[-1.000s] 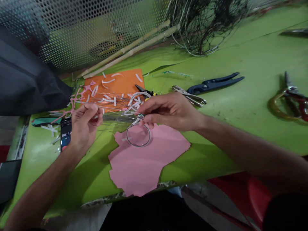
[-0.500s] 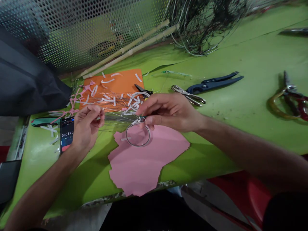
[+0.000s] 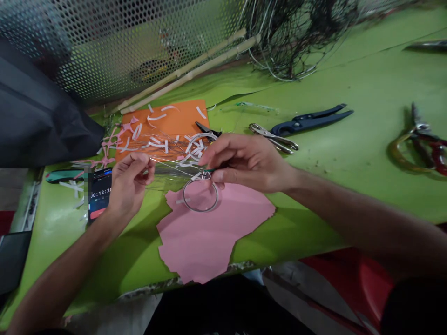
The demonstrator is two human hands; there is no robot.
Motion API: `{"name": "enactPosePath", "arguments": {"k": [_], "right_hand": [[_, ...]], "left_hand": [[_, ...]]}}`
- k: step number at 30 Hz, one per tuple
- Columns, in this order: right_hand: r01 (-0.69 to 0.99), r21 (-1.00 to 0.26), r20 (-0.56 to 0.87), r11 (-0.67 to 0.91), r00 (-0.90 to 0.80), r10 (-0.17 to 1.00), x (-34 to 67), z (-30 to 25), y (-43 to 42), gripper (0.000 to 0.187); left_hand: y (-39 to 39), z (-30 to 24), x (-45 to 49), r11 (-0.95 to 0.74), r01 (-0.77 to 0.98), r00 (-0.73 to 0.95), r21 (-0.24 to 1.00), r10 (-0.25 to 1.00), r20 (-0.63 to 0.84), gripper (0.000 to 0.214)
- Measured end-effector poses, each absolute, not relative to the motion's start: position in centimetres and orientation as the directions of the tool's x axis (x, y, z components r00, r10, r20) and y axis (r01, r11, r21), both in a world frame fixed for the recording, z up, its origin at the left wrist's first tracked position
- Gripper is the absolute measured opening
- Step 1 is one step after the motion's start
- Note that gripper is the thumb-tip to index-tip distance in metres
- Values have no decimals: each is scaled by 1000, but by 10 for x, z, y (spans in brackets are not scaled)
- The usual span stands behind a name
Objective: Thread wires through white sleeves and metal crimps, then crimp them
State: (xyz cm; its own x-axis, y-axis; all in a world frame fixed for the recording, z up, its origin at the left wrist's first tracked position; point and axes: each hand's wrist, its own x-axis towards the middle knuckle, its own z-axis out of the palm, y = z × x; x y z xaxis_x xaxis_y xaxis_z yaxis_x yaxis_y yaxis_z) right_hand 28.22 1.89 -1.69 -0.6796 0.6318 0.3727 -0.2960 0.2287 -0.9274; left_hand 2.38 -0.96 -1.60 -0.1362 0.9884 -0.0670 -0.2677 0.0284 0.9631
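A thin pale strand (image 3: 167,166) runs from my left hand (image 3: 131,179), pinched between thumb and fingertips, to a small wrapped join (image 3: 205,175) at the wire rings. My right hand (image 3: 244,163) closes thumb and fingers on that join, where a bit of green also shows. Below the fingertips hangs one round ring (image 3: 186,204), over a piece of pink paper (image 3: 206,242). A second ring (image 3: 190,148) stands above the join, partly behind my right fingers. Whether the two rings are one frame, I cannot tell.
White paper strips and thin wires lie on an orange sheet (image 3: 181,108). A phone (image 3: 99,204) with a running timer rests beside my left wrist. Black-bladed snips (image 3: 206,129), metal pliers (image 3: 288,145), blue pruners (image 3: 307,122) and scissors (image 3: 421,139) lie beyond and right. Netting (image 3: 293,42) is behind.
My left hand has shifted slightly right, uncovering more of the phone. My right hand and the rings stay almost in place.
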Motion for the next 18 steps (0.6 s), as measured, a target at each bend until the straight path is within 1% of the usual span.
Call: {"name": "enactPosePath", "arguments": {"k": [3,8,12,15,18], "right_hand": [[-287,-914,405,286,-665,628,283,-17,16,20],[-197,-869,476,453,-577,664,280,-19,11,31],[-123,-806,564,579,-456,688,276,-22,8,27],[-70,-773,598,630,-410,689,275,-22,5,20],[-50,-730,650,682,-361,669,275,-21,2,20]], "left_hand": [[-10,-19,25,42,-290,-126,956,989,-81,25],[-12,-24,27,86,-299,-87,950,989,-117,27],[-14,-27,29,103,-334,-58,937,990,-129,26],[-16,-29,33,118,-363,-59,924,987,-149,26],[-19,-29,37,139,-382,-59,914,983,-175,26]]}}
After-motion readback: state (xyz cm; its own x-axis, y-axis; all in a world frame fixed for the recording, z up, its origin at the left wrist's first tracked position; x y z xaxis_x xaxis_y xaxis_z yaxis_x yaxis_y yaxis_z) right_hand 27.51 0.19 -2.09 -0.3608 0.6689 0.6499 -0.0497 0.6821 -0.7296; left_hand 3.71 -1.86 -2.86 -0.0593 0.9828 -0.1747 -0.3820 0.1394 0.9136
